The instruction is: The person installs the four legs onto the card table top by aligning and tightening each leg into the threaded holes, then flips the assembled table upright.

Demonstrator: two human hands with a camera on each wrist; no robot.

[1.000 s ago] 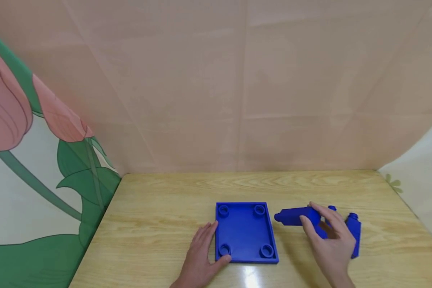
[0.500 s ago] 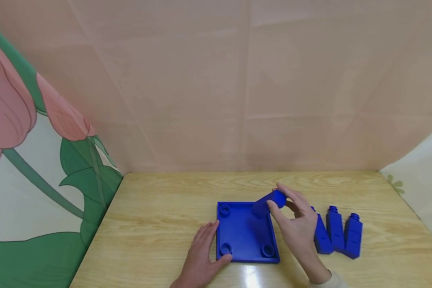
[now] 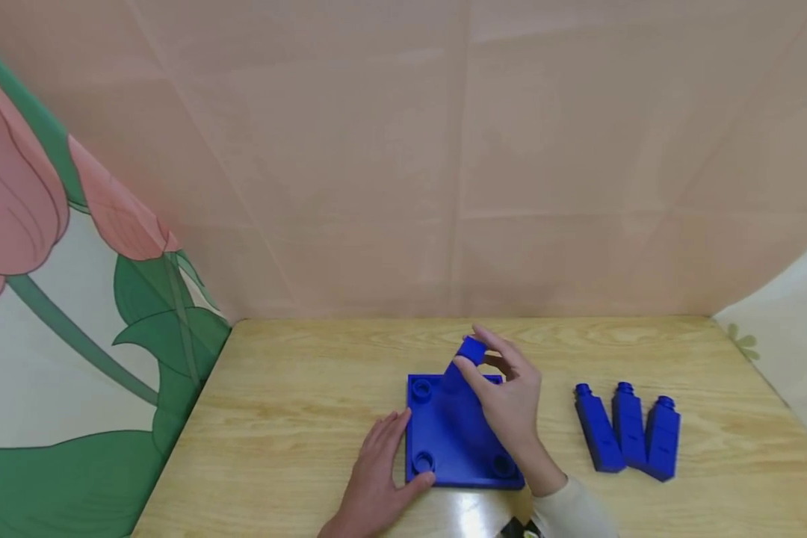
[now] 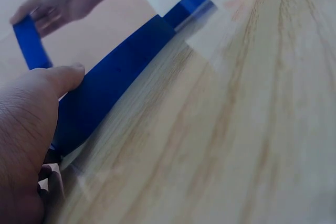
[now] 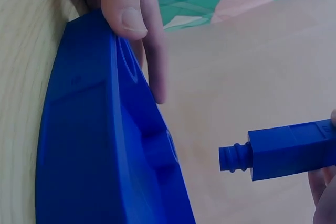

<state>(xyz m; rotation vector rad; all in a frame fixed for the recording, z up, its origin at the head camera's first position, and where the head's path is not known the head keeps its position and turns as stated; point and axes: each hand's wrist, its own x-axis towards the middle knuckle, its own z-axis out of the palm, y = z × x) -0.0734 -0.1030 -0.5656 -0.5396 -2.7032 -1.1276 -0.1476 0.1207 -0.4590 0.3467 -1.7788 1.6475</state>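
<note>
A square blue panel (image 3: 453, 469) with a raised rim and round corner sockets lies on the wooden table. At its near-left corner rests my left hand (image 3: 379, 478), fingers extended along the left side and thumb (image 5: 131, 22) over the rim. My right hand (image 3: 511, 396) pinches a blue leg-shaped block (image 3: 470, 351) between thumb and fingers, tilted above the panel's far half. In the right wrist view the block's ribbed round end (image 5: 235, 158) points toward the panel, apart from it. The right hand partly hides the far-right socket.
Three similar blue blocks (image 3: 628, 430) lie side by side on the table (image 3: 296, 418), right of the panel. Behind the table's far edge hangs a plain pinkish cloth (image 3: 350, 187). A flower-patterned cloth (image 3: 134, 299) hangs at the left.
My right hand has carried the blue block leftward from beside the loose blocks to above the panel, tilting it more upright. The left hand has stayed at the panel's corner.
</note>
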